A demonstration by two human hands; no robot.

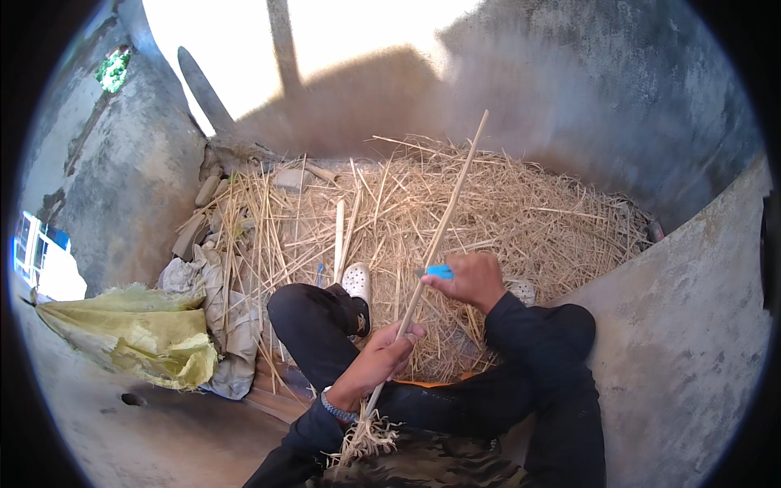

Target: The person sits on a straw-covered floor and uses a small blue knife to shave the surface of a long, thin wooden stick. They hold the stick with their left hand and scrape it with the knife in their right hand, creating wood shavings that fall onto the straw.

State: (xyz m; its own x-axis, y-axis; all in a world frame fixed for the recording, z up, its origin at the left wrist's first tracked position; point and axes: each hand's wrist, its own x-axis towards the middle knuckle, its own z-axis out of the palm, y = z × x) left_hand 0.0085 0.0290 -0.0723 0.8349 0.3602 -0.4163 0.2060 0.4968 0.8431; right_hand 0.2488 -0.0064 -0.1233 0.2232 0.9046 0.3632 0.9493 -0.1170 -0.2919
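Note:
My left hand (pixel 379 356) grips a long pale reed stalk (pixel 443 228) low on its shaft; the stalk slants up and to the right over the straw, and its frayed root end lies in my lap. My right hand (pixel 472 279) is closed on a small blue-handled tool (pixel 439 272) held against the stalk a little above my left hand. A blue wristband sits on my left wrist. I sit with legs folded in dark trousers, one white shoe (pixel 356 281) resting on the straw.
A big heap of dry straw (pixel 521 211) fills the ground ahead. Yellow-green and white woven sacks (pixel 154 333) lie at the left. Grey concrete walls (pixel 691 325) close in on the right and left. Wood pieces and debris lie at the far left of the straw.

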